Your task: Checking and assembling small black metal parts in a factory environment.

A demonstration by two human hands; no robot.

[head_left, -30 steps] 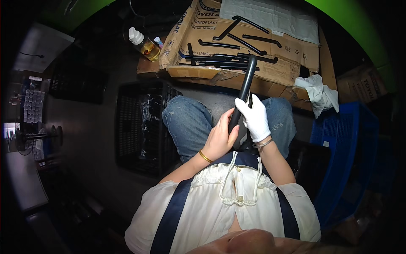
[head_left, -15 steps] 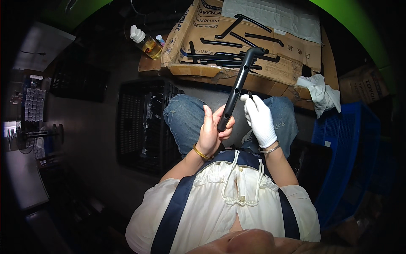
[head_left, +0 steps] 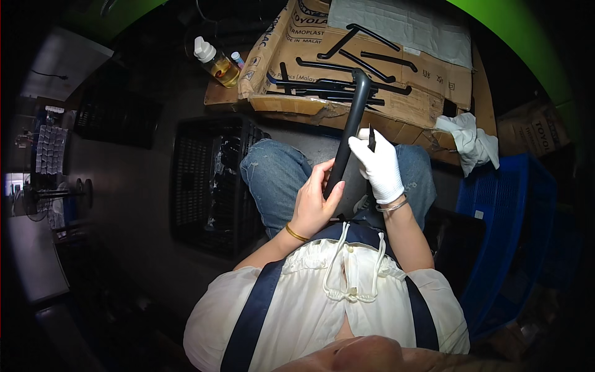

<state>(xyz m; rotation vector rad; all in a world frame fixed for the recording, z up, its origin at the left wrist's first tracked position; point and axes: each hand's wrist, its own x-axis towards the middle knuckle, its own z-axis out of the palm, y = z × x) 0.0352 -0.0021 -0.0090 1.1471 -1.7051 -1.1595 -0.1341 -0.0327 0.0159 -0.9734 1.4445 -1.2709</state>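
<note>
A long black bar (head_left: pixel 351 124), bent at its far end, slants up from my lap toward the box. My bare left hand (head_left: pixel 315 208) is wrapped round its near end, and a smooth side of it faces up. My right hand (head_left: pixel 380 168) wears a white glove and sits just right of the bar's middle. Pinched in its fingers is a small dark pointed tool (head_left: pixel 372 139), its tip upward; the exact kind is not clear. Several similar black bars (head_left: pixel 334 93) lie in a cut-open cardboard box (head_left: pixel 297 105) ahead.
An oil-filled bottle (head_left: pixel 217 65) with a white top stands left of the box. A white cloth (head_left: pixel 468 139) hangs over the box's right corner. To my left is a black crate (head_left: pixel 186 186) with dark pieces inside; a blue crate (head_left: pixel 496 229) stands at my right.
My left hand has rolled the bar, so its row of holes no longer shows and a smooth side faces up. My right hand has turned, bringing the dark tool into plainer view.
</note>
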